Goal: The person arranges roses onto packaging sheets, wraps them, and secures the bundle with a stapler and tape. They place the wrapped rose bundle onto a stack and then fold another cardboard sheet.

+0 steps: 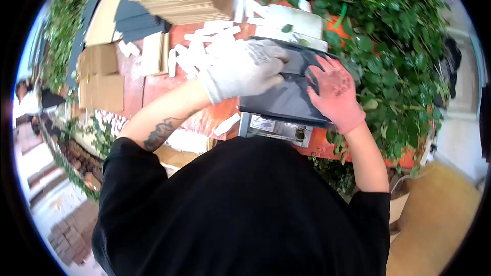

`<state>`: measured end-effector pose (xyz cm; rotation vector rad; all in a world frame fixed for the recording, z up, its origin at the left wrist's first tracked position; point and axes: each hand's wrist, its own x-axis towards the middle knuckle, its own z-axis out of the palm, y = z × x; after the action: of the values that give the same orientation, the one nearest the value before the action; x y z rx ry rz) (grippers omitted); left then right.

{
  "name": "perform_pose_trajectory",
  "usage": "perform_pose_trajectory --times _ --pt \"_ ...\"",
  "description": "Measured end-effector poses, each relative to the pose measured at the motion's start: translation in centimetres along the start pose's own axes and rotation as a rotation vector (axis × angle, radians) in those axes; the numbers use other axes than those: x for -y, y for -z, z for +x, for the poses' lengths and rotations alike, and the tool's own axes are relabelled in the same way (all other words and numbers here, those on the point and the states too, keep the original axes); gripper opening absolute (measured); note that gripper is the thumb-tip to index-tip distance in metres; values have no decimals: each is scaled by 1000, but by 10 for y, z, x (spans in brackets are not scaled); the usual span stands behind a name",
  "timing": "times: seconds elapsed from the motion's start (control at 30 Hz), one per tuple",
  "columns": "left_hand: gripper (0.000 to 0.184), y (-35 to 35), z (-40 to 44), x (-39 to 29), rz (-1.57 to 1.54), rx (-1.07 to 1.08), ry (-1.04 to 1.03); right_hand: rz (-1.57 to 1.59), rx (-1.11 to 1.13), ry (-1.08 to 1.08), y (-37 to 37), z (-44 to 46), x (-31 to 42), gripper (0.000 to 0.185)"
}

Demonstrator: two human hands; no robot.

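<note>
Dark, shiny black plastic sheeting lies in front of me, looking like a folded sheet or wrapping; what may be inside it is hidden. My left hand, in a greyish-white glove, reaches over its left part with the fingers curled in and closed on the black plastic. On the right side, my right hand in a pink glove rests on the plastic, fingers spread and thumb apart. Partly covered by the plastic's near edge is a grey device with a panel, perhaps a scale.
Leafy green stems heap along the right. White paper-like pieces lie scattered on the red table. Stacked cardboard sheets stand at the back left, near folded brown cardboard. Another person is at far left.
</note>
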<state>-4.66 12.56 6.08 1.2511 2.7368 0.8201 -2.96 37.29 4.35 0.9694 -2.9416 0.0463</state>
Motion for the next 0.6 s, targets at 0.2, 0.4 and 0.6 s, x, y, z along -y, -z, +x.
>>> perform_pose_trajectory --times 0.2,0.4,0.6 --pt "16 -26 0 2 44 -241 -9 152 -42 14 3 12 -9 40" --pt "18 -29 -8 6 102 -174 56 -16 16 208 36 28 39 28" --pt "21 -23 -79 8 191 -894 261 148 -73 70 -7 34 60 32"
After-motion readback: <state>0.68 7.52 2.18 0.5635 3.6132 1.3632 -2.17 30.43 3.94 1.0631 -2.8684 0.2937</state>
